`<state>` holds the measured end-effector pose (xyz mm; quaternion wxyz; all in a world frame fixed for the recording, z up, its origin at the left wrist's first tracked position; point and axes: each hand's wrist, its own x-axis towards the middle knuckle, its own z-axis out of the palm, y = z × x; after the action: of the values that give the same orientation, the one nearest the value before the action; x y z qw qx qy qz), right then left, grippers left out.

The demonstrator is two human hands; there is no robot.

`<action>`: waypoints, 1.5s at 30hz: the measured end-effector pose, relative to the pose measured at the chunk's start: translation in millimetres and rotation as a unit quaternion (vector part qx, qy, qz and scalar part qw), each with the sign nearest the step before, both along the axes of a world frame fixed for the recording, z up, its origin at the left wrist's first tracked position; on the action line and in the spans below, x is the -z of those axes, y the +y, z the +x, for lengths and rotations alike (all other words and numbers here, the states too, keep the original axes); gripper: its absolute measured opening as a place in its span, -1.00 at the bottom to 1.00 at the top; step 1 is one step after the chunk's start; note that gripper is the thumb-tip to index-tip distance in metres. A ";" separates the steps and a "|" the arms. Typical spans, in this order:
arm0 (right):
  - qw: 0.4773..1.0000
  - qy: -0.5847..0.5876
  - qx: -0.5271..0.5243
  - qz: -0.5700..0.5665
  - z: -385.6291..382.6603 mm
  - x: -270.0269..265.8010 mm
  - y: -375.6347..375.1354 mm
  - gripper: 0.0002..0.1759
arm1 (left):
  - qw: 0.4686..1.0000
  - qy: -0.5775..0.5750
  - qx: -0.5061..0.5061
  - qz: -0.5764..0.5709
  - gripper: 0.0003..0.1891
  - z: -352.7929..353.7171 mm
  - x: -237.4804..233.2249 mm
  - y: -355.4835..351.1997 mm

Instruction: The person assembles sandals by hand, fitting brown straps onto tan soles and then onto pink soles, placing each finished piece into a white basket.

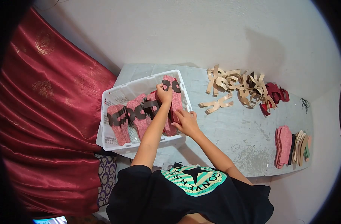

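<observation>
A white plastic basket holds several stacks of pink speckled slipper soles, with dark brown straps lying across them. My left hand reaches into the basket and is closed around the upper part of the rightmost pink sole stack, beside its dark brown strap. My right hand grips the lower end of the same stack, thumb and fingers on its edges near the basket's right wall. My left forearm hides part of the neighbouring stack.
Beige cut-out straps lie piled on the grey table, with one beige strap apart and red straps beside them. Pink soles and other soles stand at the right end. A red curtain hangs left.
</observation>
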<state>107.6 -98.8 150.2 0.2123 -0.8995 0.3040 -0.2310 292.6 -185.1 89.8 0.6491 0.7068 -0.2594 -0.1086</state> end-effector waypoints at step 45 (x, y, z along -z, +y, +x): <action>0.997 0.036 0.026 -0.057 0.8 16.7 0.0 -0.50 | 0.949 -0.232 0.072 0.200 -0.64 24.3 -50.5 43.5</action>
<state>108.4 -98.8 133.4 0.1434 -0.9097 0.3210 -0.2210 317.0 -141.6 140.4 0.4067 0.8075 -0.4256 -0.0376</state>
